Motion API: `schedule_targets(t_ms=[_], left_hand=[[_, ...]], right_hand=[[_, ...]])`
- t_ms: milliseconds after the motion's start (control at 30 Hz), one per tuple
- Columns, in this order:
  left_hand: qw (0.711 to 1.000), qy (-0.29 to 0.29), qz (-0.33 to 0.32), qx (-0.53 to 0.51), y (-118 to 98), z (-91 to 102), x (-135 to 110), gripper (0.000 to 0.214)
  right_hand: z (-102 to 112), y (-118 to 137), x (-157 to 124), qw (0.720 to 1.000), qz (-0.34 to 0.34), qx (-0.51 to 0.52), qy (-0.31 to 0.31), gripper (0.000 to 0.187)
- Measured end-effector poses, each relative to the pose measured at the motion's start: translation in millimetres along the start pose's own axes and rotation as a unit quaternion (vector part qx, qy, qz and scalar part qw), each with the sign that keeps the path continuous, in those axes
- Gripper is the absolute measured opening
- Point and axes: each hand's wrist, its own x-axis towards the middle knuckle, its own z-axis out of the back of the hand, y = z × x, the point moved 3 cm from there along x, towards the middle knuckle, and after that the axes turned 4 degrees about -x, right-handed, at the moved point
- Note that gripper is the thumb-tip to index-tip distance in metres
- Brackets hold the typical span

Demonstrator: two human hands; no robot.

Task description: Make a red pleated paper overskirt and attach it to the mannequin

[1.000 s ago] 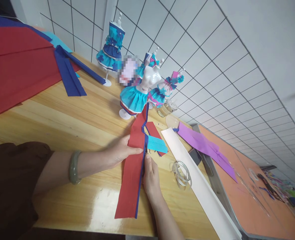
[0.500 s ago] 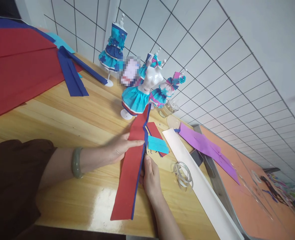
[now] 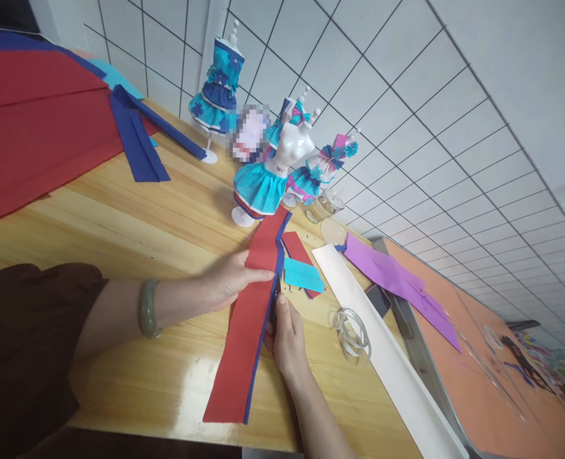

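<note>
A long red paper strip (image 3: 244, 331) with a dark blue strip (image 3: 262, 322) under its right edge lies across the wooden table (image 3: 134, 223). My left hand (image 3: 229, 280) pinches the red strip near its middle, thumb on top. My right hand (image 3: 287, 335) is closed on the blue edge just below, and something dark sits in its fingers that I cannot make out. Right of the hands lie a small turquoise paper piece (image 3: 303, 274) and a red scrap (image 3: 296, 248).
A white mannequin in a turquoise paper skirt (image 3: 263, 182) stands just behind the strip, with other small dressed mannequins (image 3: 218, 83) by the tiled wall. Large red sheets (image 3: 34, 127) and blue strips (image 3: 136, 137) lie at left. A white board (image 3: 382, 357), tape rolls (image 3: 352, 331), purple paper (image 3: 397, 280) sit right.
The lower end of the red and blue strip has swung left towards me. Both hands stay in nearly the same place on it.
</note>
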Motion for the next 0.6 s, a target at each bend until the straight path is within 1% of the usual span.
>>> schedule_targets(t_ms=[133, 200, 300, 433, 600], left_hand=[[1.000, -0.015, 0.026, -0.003, 3.9, -4.7, -4.6, 0.042], [0.999, -0.023, 0.031, -0.001, 4.2, -6.8, -6.8, 0.041], [0.999, -0.018, 0.026, -0.001, 4.8, -7.4, -7.5, 0.040], [1.000, -0.015, 0.023, -0.004, 6.2, -5.9, -6.0, 0.038], [1.000, -0.018, 0.025, -0.006, 3.7, -8.1, -7.6, 0.035]], right_hand=[[2.7, 2.6, -0.2, 0.999, 0.013, -0.033, -0.017, 0.043], [4.4, 4.7, -0.3, 0.997, 0.029, -0.058, -0.030, 0.045], [6.0, 7.4, -0.2, 0.994, 0.049, -0.084, -0.046, 0.051], [6.3, 8.4, 0.2, 0.993, 0.058, -0.086, -0.055, 0.053], [5.5, 8.0, 0.4, 0.994, 0.052, -0.078, -0.056, 0.052]])
